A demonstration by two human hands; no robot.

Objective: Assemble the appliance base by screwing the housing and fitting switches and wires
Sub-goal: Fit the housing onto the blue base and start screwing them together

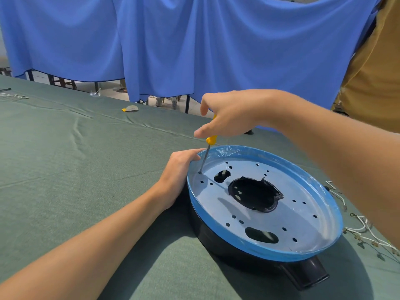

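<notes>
The left forearm comes in from the lower left, low over the counter (65, 169), with the wrist nearly straight. The left grip (179, 176) holds the side of the housing (270, 153), thumb on its rim. The right arm reaches in from the right, raised. The right grip (229, 118) is curled round the screwdriver (211, 140) handle, thumb low.

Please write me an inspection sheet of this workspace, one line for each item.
Surface: green cloth, wrinkled.
Job's things: appliance base, black housing under blue-rimmed metal plate; yellow screwdriver, tip at a hole near the plate's edge.
Clutter: small grey-and-yellow piece, far on the cloth.
Hands: left hand holds the base's rim; right hand grips the screwdriver handle.
Cables: white wires loose, right of the base.
Surroundings: blue curtain; person in tan shirt at right.
</notes>
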